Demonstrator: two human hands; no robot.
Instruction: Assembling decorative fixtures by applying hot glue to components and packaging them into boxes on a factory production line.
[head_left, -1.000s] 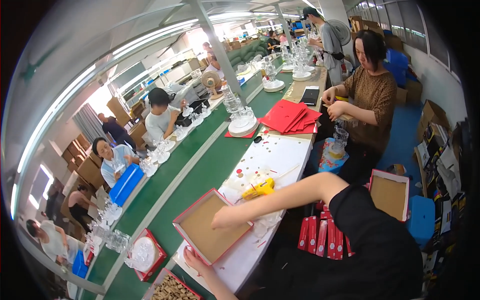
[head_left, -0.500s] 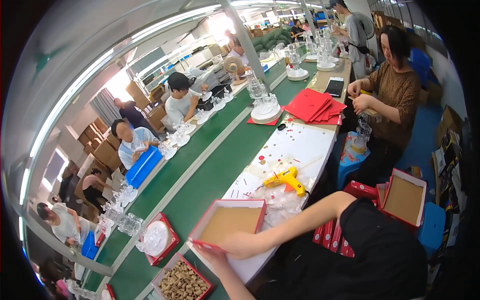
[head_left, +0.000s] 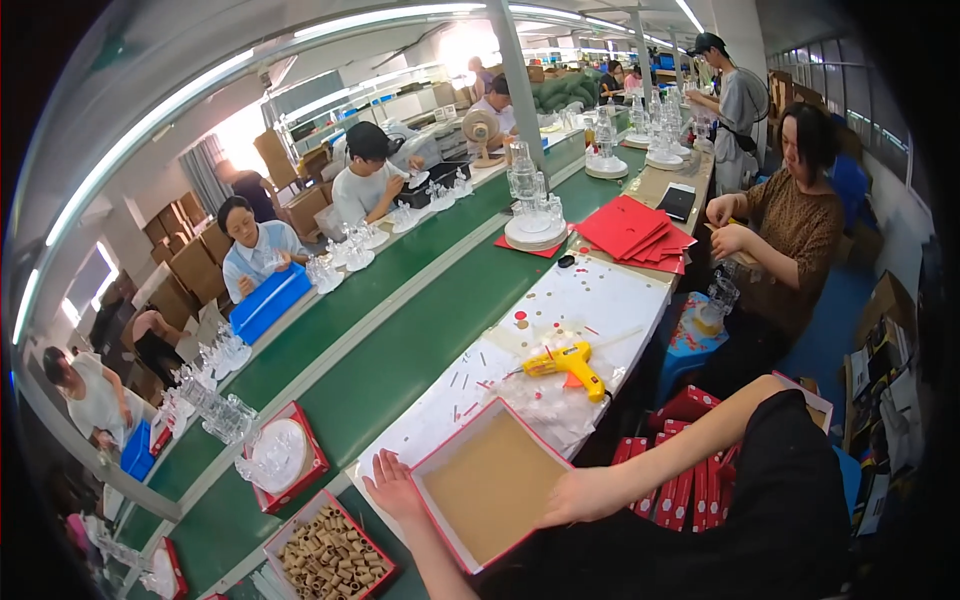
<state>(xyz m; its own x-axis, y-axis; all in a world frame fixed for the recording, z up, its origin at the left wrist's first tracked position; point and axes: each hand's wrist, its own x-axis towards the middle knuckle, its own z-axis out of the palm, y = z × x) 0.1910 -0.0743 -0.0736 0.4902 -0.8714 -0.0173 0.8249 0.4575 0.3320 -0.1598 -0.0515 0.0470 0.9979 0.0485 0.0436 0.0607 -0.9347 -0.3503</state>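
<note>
A shallow red-edged cardboard box [head_left: 490,495] with white inner walls and a brown bottom lies tilted across the near end of the white work surface. My right hand [head_left: 582,496] grips its right wall, with the fingers over the edge. Against the box's left wall rests my left hand [head_left: 396,486], open, its fingers stretched out and the palm turned toward the box. Beyond the box is a yellow glue gun [head_left: 565,366] on a crumpled clear plastic bag [head_left: 545,412]. Left of my left hand, a box of short brown cardboard tubes [head_left: 330,552] stands on the green belt.
A red box holding a clear ornament on a white round base [head_left: 280,455] sits on the belt [head_left: 400,350]. Red sheets [head_left: 635,232] lie farther along the table. Stacked red boxes [head_left: 685,480] are at my right. A co-worker [head_left: 795,220] sits at the right.
The box has turned and come nearer to me. My left hand has moved to its left wall and opened out; my right hand has shifted to the right wall. The whole view has swung slightly.
</note>
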